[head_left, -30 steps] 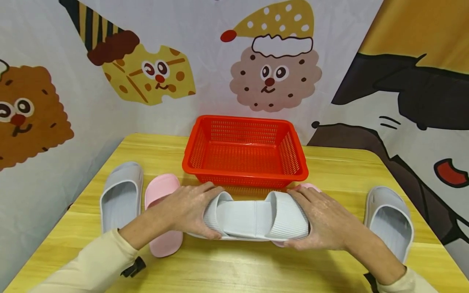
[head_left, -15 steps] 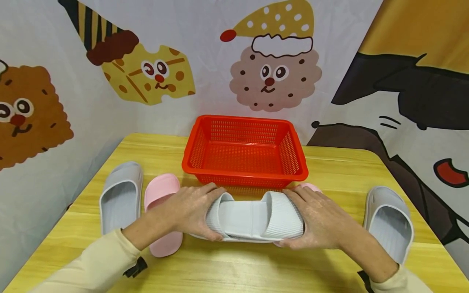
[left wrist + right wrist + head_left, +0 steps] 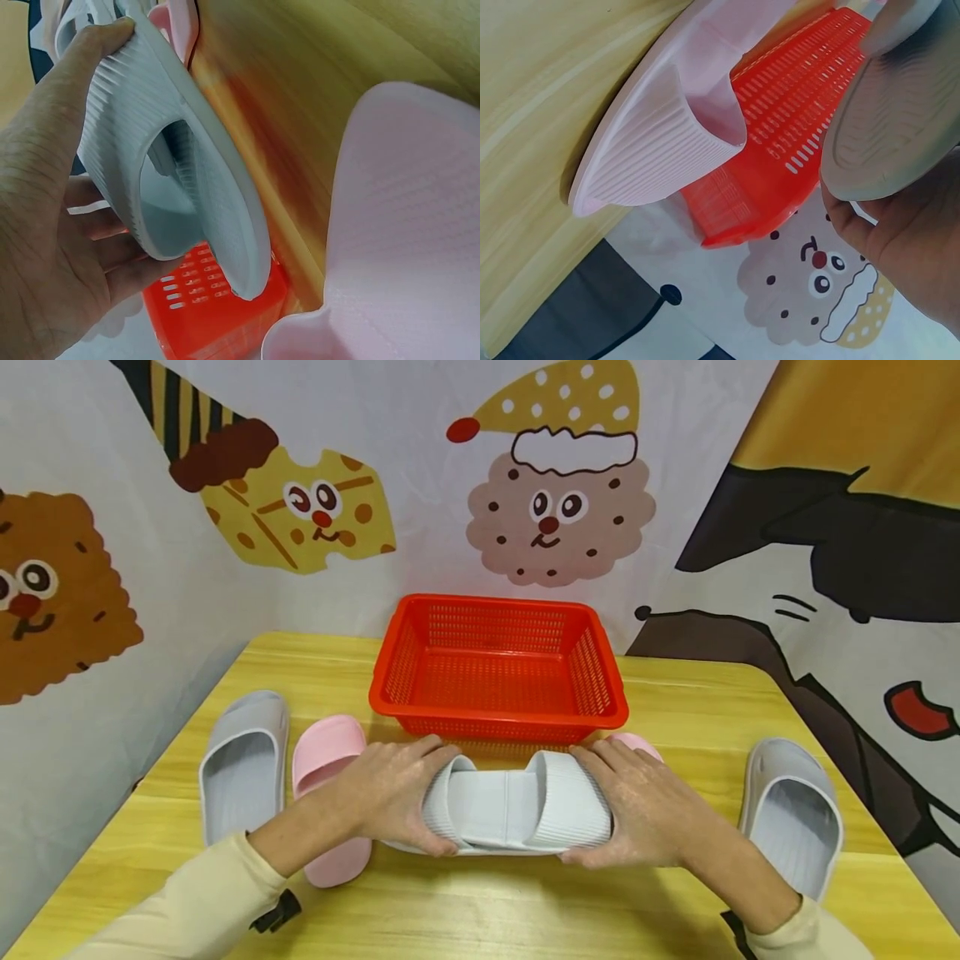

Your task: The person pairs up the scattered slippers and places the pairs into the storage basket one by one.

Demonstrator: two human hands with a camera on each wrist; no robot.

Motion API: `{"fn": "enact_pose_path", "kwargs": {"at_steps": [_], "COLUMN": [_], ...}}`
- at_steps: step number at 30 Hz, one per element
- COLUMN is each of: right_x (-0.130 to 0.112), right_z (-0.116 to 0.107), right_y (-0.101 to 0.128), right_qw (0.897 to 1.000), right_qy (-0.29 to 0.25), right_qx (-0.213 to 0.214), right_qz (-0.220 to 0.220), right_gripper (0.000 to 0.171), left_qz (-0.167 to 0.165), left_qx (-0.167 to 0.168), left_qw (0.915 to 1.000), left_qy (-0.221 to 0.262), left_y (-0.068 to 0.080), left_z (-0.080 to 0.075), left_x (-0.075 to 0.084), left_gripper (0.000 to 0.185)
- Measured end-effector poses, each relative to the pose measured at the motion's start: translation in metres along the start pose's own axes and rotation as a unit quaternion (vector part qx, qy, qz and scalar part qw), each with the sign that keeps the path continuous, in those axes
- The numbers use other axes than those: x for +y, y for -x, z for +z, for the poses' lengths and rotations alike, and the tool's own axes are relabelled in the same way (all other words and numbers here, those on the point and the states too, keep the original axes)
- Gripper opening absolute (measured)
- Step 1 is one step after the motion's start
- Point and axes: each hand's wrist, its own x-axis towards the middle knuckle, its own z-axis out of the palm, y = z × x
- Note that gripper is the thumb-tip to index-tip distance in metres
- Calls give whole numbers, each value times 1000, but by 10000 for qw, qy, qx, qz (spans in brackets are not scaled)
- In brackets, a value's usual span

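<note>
Over the table's middle I hold a pair of pale grey slippers with ribbed straps, laid together with the straps at opposite ends. My left hand grips the left end, thumb in front and fingers behind; in the left wrist view the thumb presses near the sole's edge of the slipper. My right hand grips the right end the same way. The right wrist view shows a patterned sole above that palm. A pink slipper lies partly behind my left forearm; another pink slipper is mostly hidden behind my right hand.
A red perforated basket stands at the back of the wooden table, with nothing seen inside. Grey closed-toe slippers sit near both sides: one left slipper and one right slipper. A cartoon-printed cloth hangs behind.
My right hand has shifted slightly left, bringing the right end of the pale grey slippers closer to my left hand. The left hand has barely moved. The head view has turned a little.
</note>
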Motion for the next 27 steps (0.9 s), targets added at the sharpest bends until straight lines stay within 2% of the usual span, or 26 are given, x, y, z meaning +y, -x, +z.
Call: {"fn": "enact_pose_path", "kwargs": {"at_steps": [11, 19, 27], "right_x": [-5, -6, -6], "right_z": [2, 2, 6], "right_y": [-4, -6, -5], "right_qw": [9999, 9999, 10000], "right_qy": [92, 102, 39], "right_qx": [31, -21, -34], "right_qz": [-82, -60, -30], "right_gripper": [109, 108, 107], "left_qz": [-57, -69, -133], "left_qx": [-101, -53, -219], "left_qw": [9999, 10000, 9994], "left_qy": [68, 2, 237], "left_y": [-2, -5, -8], "left_z": [0, 0, 1], "left_x": [5, 8, 10], "left_gripper": [96, 99, 98]}}
